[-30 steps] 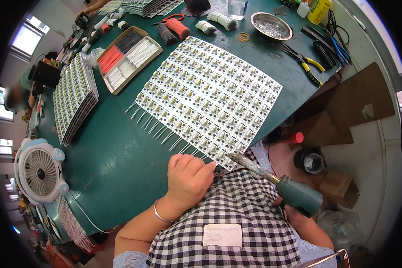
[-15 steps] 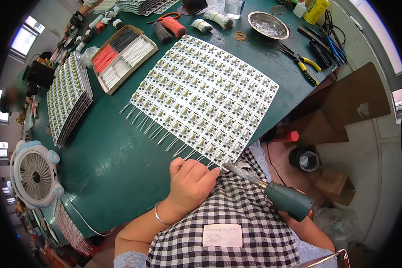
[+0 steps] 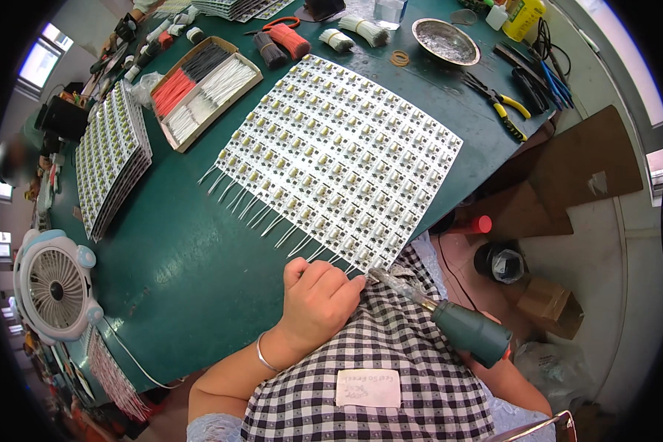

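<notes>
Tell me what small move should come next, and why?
Perhaps ease the iron back slightly: its tip is at the near corner of the board, very close to the left hand, so backing off would likely give that hand room.

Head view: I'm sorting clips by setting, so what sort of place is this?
Probably an electronics assembly workshop: there's a soldering iron, a panel of repeated circuit boards, and an open box of sorted red, black and white wires.
</notes>
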`<action>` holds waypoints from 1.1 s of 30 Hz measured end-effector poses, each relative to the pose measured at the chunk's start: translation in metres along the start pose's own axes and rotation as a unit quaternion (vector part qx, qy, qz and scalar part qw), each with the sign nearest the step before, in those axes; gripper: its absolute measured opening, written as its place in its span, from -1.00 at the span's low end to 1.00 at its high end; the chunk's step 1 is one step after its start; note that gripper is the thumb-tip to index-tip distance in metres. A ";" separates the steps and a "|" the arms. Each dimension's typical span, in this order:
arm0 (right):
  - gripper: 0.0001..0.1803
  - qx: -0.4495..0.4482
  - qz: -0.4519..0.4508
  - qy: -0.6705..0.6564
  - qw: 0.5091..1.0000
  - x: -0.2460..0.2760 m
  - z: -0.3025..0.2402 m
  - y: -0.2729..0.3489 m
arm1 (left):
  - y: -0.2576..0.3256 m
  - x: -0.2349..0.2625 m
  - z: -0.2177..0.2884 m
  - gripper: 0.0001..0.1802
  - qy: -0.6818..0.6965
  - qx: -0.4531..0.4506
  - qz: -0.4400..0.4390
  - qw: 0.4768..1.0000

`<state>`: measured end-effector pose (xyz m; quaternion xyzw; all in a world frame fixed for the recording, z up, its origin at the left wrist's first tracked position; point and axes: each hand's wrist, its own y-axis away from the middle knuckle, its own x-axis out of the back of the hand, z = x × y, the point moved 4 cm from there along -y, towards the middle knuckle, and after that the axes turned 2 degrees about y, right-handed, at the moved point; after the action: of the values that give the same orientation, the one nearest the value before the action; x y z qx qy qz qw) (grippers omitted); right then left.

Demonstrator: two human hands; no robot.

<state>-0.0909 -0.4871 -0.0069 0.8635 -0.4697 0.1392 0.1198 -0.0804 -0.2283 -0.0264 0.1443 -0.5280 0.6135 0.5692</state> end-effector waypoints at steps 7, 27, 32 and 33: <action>-0.68 -0.126 0.040 -0.101 0.986 0.001 0.020 0.020 | -0.001 0.001 0.001 -0.77 -0.003 0.009 -0.010 1.000; -0.66 0.005 0.035 0.024 0.999 0.002 0.034 0.013 | -0.003 -0.002 0.005 -0.83 -0.026 0.003 -0.004 1.000; -0.53 0.022 -0.014 -0.092 0.995 -0.001 0.042 0.014 | -0.003 -0.001 0.007 -0.82 -0.023 0.004 0.000 1.000; -0.53 0.050 0.012 -0.026 0.998 0.001 0.044 0.018 | -0.002 -0.001 0.007 -0.82 -0.025 0.005 0.000 1.000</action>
<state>-0.1002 -0.5124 -0.0463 0.8657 -0.4758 0.1419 0.0627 -0.0811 -0.2354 -0.0232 0.1620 -0.5390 0.6120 0.5556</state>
